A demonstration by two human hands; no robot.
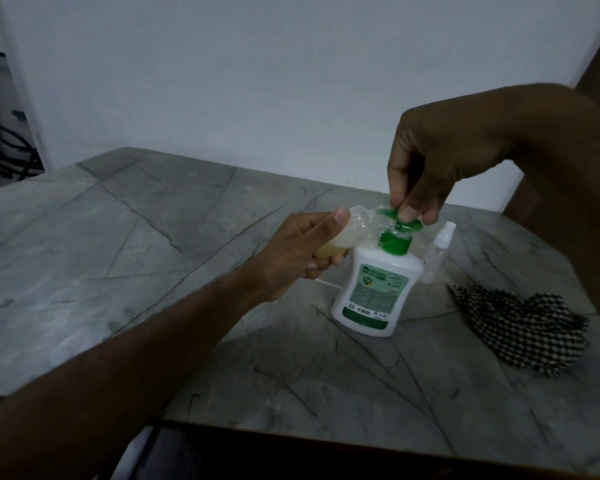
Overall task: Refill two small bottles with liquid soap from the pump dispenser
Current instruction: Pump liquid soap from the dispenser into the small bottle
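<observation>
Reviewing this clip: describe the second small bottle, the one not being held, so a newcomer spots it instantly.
Start at the white pump dispenser with the green top on the grey marble table. Just behind its right side stands a slim clear spray bottle, leaning slightly. Unlike the bottle in the left hand, it is white-capped and untouched.

Home: marble-look table (153, 237), checked cloth (520, 327)

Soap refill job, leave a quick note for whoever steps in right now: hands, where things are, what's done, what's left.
Left hand grips a small clear bottle, tilted with its mouth at the pump's spout; yellowish soap is already inside.
Right hand has its fingertips on the green pump head of the white dispenser, which stands on the marble table.
Second small bottle, capped, looks empty and stands behind the dispenser, near the checkered cloth.
Left: finish this bottle, then fill the second.
</observation>
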